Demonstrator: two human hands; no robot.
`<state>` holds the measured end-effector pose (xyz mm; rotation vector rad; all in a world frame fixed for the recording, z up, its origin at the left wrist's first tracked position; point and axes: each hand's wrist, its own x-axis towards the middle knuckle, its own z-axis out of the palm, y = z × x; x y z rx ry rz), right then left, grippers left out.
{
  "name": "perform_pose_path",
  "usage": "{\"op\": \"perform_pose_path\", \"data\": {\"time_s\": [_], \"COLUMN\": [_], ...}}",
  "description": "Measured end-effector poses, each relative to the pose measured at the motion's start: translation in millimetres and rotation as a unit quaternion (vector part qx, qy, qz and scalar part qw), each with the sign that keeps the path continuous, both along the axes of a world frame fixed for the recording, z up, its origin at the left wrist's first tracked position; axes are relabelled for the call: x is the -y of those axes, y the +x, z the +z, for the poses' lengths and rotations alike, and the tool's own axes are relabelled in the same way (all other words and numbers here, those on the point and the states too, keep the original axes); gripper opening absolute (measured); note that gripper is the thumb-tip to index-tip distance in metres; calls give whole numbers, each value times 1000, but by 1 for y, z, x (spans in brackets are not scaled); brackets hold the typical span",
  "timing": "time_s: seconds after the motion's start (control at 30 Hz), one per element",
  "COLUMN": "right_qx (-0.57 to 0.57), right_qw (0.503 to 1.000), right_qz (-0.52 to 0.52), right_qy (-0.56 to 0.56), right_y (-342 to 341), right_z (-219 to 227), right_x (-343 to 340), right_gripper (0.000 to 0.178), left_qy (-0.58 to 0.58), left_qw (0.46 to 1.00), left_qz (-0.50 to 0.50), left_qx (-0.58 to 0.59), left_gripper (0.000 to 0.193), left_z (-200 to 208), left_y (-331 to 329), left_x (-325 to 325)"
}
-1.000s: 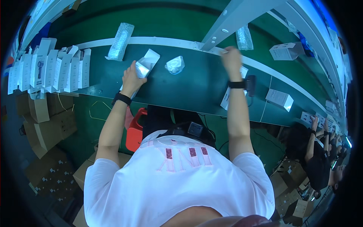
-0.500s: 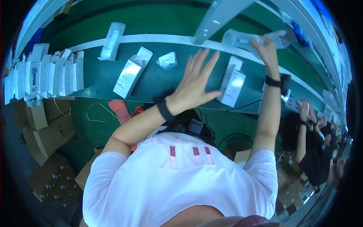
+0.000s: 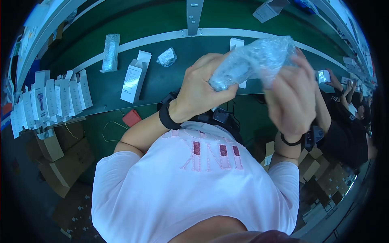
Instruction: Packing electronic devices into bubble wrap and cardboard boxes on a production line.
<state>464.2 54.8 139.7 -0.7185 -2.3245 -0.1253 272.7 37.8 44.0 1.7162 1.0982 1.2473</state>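
My left hand (image 3: 202, 85) is closed around the lower left end of a clear bubble-wrap bundle (image 3: 253, 60) held above the bench's front part. My right hand (image 3: 291, 95) curls at the bundle's right end, its fingers partly smeared by motion. What lies inside the wrap I cannot make out. Behind it a white box (image 3: 236, 43) is mostly hidden. Left of my hands an open white box (image 3: 134, 79) lies on the green bench, with a small wrapped piece (image 3: 167, 57) beside it.
Farther left lies a long bubble-wrapped piece (image 3: 110, 52). A row of white boxes (image 3: 52, 97) stands at the bench's left end. A metal post (image 3: 193, 18) rises at the back rail. Another white box (image 3: 269, 11) sits beyond it. At right, another person (image 3: 344, 133) works along the bench.
My right hand has come back from the far right with the bubble wrap, toward me. My left hand, open before, now grips the bundle. The view has shifted.
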Motion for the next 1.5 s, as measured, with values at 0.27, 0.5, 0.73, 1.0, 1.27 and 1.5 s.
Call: {"op": "perform_pose_path", "data": {"time_s": [0.27, 0.5, 0.73, 1.0, 1.27, 1.5], "right_qx": [-5, -31, -61, -94, -137, -139], "right_qw": [1000, 999, 998, 992, 981, 974], "right_qz": [13, -26, 20, 38, 92, 93], "right_qy": [23, -24, -29, -76, -97, -154], "right_y": [-38, -52, -83, -88, -96, -90], "right_z": [-2, 20, 14, 9, 9, 0], "right_x": [-2, 6, 12, 9, 0, 18], "right_gripper": [39, 31, 29, 35, 38, 29], "left_qy": [-157, -388, -327, -318, -490, -450], "left_qw": [981, 668, 419, 443, 529, 592], "left_qz": [-9, -300, -497, -504, -445, -261], "left_qx": [117, 560, 685, 669, 531, 616], "left_gripper": [34, 65, 69, 72, 83, 91], "left_z": [21, 9, -21, -30, 4, -27], "left_y": [-23, -42, -34, -44, -73, -59], "left_x": [15, 20, 26, 27, 30, 70]}}
